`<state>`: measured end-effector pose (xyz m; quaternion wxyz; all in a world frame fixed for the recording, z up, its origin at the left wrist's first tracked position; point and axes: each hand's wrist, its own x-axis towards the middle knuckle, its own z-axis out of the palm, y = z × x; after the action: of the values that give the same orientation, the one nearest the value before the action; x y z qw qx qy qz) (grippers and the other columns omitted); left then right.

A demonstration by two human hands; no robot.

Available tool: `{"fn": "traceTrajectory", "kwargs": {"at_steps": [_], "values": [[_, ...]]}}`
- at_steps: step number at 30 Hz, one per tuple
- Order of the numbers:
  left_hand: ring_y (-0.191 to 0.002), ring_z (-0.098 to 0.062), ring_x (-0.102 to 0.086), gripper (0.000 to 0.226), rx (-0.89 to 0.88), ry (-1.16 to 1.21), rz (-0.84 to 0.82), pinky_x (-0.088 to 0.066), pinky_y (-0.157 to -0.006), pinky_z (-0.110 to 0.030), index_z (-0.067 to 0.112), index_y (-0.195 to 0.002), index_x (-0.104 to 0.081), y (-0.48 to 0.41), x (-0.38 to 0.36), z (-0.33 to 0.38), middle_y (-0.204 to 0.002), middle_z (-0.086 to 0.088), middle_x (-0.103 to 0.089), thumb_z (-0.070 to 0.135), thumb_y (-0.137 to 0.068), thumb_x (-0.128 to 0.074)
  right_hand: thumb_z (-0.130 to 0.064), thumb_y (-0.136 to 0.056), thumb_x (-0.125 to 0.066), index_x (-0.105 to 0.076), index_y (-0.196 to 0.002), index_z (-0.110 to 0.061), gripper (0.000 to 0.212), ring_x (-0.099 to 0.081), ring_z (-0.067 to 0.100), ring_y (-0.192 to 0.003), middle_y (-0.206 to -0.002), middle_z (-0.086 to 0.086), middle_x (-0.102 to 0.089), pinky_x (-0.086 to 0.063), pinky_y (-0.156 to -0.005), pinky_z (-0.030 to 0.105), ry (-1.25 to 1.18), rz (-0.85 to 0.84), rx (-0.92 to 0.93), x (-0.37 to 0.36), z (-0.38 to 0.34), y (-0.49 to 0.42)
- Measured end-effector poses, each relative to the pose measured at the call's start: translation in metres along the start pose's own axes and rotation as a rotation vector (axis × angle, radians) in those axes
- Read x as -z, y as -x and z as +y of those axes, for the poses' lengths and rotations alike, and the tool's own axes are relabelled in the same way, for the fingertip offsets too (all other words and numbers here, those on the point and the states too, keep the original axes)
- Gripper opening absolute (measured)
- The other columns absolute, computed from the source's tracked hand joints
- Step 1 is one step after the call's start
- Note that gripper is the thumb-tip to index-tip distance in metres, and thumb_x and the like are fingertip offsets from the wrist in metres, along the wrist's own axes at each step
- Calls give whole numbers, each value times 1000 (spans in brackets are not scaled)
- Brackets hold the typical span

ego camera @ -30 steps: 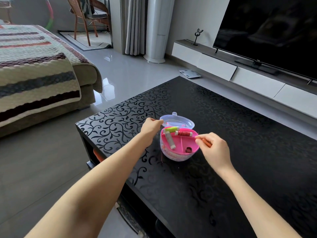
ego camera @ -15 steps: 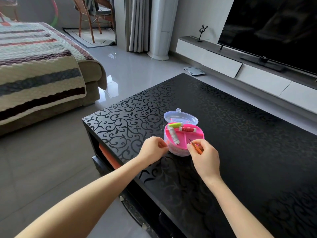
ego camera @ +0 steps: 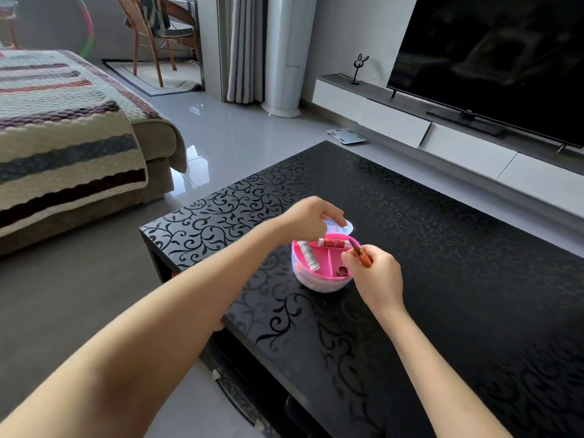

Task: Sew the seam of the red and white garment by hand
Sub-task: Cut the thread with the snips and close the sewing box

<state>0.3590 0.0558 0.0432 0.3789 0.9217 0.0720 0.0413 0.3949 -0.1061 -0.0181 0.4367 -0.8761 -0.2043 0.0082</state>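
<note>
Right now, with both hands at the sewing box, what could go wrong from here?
1. The right hand holds the orange snips with the tip aimed roughly toward the left hand, which is close by at the clear lid; a nick seems possible.
2. The pink sewing box looks rounded underneath on the glossy table; pressing on the lid could tip it and spill the red spool and grey spool.

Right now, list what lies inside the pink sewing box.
The pink box shows a pale thread spool on its left, a red spool along the back, a small dark round thing in front. The right hand, holding orange snips, covers its right side.
</note>
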Motion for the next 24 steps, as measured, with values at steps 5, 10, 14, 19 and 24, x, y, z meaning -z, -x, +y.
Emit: {"fn": "traceTrajectory", "kwargs": {"at_steps": [5, 10, 14, 19, 24], "values": [[-109, -23, -59, 48, 234, 315, 183, -48, -80, -26, 17, -95, -73, -1, 11, -20, -120, -5, -65, -12, -78, -38, -56, -85, -58, -44, -47, -25, 52, -49, 10, -54, -53, -9, -50, -31, -52, 28, 169, -66, 94, -21, -17, 8], [-86, -21, -52, 29, 448, 362, 299, -43, -75, -28, 14, -94, -67, 2, -1, -54, -90, -3, -58, -1, -86, -43, -61, -91, -46, -40, -55, -25, 51, -50, 17, -63, -72, -4, -57, -28, -50, 24, 407, -89, 143, -44, -18, -2], [-67, -20, -40, 11, 554, 596, 234, -36, -61, -29, 18, -97, -51, -3, -19, -77, -79, -6, -44, 9, -93, -47, -53, -90, -54, -34, -52, -22, 52, -46, 20, -64, -69, -4, -51, -28, -52, 27, 502, -102, 183, -28, -21, -12], [-91, -24, -55, 18, 664, 936, 178, -49, -86, -35, 9, -112, -49, -15, -29, -89, -100, -12, -51, 20, -98, -49, -64, -86, -50, -55, -62, -20, 50, -59, 20, -74, -73, -3, -62, -37, -60, 27, 590, -270, 142, -24, -27, -16], [-94, -28, -63, 37, 613, 1126, 68, -51, -79, -37, 8, -127, -47, -30, -31, -85, -113, -21, -63, 31, -98, -43, -40, -85, -65, -71, -86, -20, 22, -63, 18, -87, -88, -4, -71, -47, -69, 30, 268, -36, 42, -2, -18, -15]]}}
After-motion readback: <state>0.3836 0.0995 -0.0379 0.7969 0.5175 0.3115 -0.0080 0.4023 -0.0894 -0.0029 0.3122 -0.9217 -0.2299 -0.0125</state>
